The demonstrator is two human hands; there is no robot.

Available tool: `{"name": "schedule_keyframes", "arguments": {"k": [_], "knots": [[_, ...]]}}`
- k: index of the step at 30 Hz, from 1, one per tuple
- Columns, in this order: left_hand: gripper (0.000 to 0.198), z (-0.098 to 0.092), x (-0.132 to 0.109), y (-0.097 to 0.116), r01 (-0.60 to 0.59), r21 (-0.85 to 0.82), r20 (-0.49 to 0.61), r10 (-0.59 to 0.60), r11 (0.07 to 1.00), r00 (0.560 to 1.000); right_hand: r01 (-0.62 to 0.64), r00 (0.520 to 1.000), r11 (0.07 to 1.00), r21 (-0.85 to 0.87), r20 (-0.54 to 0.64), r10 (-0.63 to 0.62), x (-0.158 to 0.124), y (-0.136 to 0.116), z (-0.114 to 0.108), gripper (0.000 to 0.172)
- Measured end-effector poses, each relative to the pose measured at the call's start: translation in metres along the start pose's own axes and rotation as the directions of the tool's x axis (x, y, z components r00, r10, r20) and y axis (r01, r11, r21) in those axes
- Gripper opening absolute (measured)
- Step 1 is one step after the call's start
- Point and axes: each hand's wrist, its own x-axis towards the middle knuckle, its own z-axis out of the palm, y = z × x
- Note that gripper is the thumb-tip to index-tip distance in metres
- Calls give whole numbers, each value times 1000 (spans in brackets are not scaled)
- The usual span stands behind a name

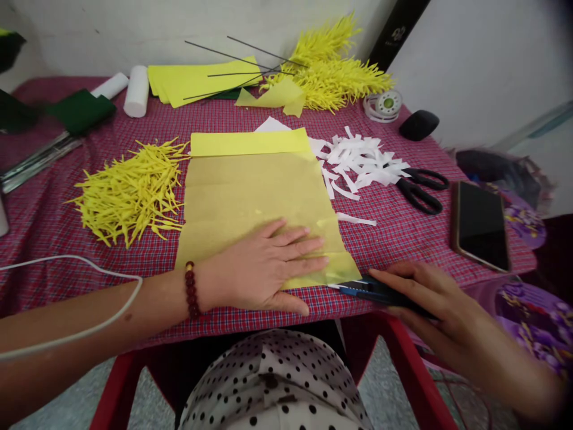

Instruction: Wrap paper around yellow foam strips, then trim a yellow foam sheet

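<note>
My left hand (pixel 273 266) lies flat with spread fingers on a large pale yellow sheet (pixel 250 197), near its lower edge. A brighter yellow strip (pixel 250 142) runs along the sheet's top. In my right hand (pixel 425 292) is a blue and black cutter (pixel 371 290), its tip at the sheet's lower right corner. A pile of thin yellow pieces (pixel 134 194) is left of the sheet. White paper strips (pixel 362 158) lie to its right, partly over black-handled scissors (pixel 421 191).
Yellow paper pieces (pixel 201 80), dark wires and fluffy yellow stems (pixel 344 77) lie at the back. A white roll (pixel 136 92) stands back left. A phone (pixel 481 224) rests at the right edge. A white cable (pixel 107 316) crosses my left forearm.
</note>
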Motion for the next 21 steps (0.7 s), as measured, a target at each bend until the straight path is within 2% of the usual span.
{"name": "schedule_keyframes", "arguments": {"k": [6,10,15,18,21], "knots": [[72,1,0,1,10,-12,-8,-10,1000,1000,-95,995,995,-3,18,96,-23,-5,4,44],[72,-2,0,0,9,-51,-7,-10,999,1000,-103,995,995,-14,6,103,-25,-5,5,43],[46,-4,0,-5,51,-152,-47,-58,987,997,-129,992,992,-10,4,129,-24,1,5,44],[42,-1,1,-6,164,-140,-114,-181,976,977,-139,990,990,-23,8,139,-26,4,5,45],[44,2,2,-3,320,-52,-164,-324,946,932,-118,993,992,-37,-16,118,-26,6,7,48]]}}
